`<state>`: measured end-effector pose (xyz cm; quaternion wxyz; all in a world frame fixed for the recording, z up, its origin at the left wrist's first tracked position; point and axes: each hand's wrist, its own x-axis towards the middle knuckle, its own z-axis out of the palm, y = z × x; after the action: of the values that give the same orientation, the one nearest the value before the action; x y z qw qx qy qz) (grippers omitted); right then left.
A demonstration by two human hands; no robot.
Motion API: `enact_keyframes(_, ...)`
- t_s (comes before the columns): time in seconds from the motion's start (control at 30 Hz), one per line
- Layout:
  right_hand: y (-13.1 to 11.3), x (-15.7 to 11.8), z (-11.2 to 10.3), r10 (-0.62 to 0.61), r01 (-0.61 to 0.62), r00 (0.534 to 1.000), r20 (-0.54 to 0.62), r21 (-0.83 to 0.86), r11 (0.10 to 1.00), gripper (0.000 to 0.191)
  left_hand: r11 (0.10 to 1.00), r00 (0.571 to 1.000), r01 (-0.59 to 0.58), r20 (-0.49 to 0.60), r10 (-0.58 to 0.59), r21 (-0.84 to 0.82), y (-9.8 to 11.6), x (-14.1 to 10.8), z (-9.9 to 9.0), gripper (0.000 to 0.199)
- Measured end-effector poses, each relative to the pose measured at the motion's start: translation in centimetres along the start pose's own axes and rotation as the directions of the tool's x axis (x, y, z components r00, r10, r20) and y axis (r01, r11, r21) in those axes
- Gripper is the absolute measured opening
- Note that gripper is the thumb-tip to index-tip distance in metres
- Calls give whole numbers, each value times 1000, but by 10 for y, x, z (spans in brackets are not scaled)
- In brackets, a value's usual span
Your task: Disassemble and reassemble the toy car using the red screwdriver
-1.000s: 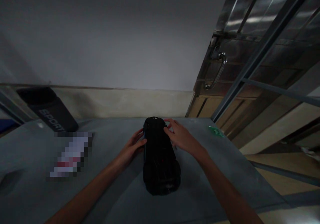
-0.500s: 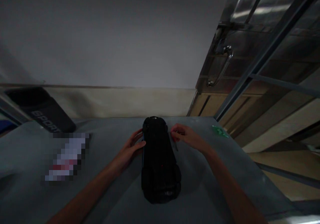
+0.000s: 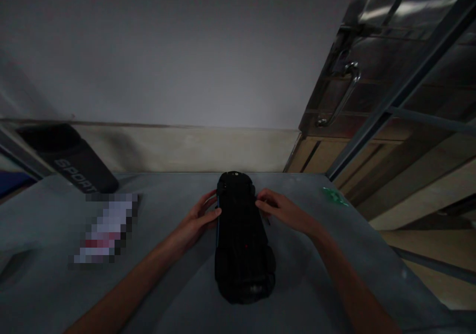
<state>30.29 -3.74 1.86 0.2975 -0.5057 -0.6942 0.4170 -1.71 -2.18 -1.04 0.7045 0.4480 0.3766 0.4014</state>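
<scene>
A toy car [image 3: 241, 230] lies upside down on the grey table [image 3: 178, 284], its black underside and wheels facing up and a blue strip showing along its left side. My left hand [image 3: 201, 214] grips that left side, thumb on the underside's edge and fingers around the body. Close against the right side, near the far wheel, my right hand [image 3: 277, 207] is closed in a pinch. From under its fingers pokes the tip of a thin small tool [image 3: 268, 220], whose kind is mostly hidden.
A black SPORT bottle [image 3: 84, 163] lies at the back left, beside a blurred-out flat item [image 3: 107, 227]. A small green packet [image 3: 334, 196] rests near the right edge. Behind the table stands a wall [image 3: 208, 148]; a metal frame post [image 3: 366, 130] rises at the right.
My right hand has come closer to the car's right side, and the tool's red part is now hidden. My left hand keeps its grip. The view has shifted slightly.
</scene>
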Motion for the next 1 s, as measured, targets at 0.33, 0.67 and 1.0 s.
enact_keyframes(0.33, 3, 4, 16, 98, -94, 990, -97, 46, 995, 30, 1000, 1000, -20, -8, 21, 12, 1, -1, 3, 84)
enact_keyframes(0.67, -1, 0, 6, 58, -49, 996, -74, 124, 991, 38, 1000, 999, 11, -52, -11, 8, 4, -1, 3, 71)
enact_keyframes(1.0, 7, -12, -18, 21, 0, 997, 76, -278, 961, 13, 1000, 998, 20, -65, -19, 17, 3, 1, 1, 74)
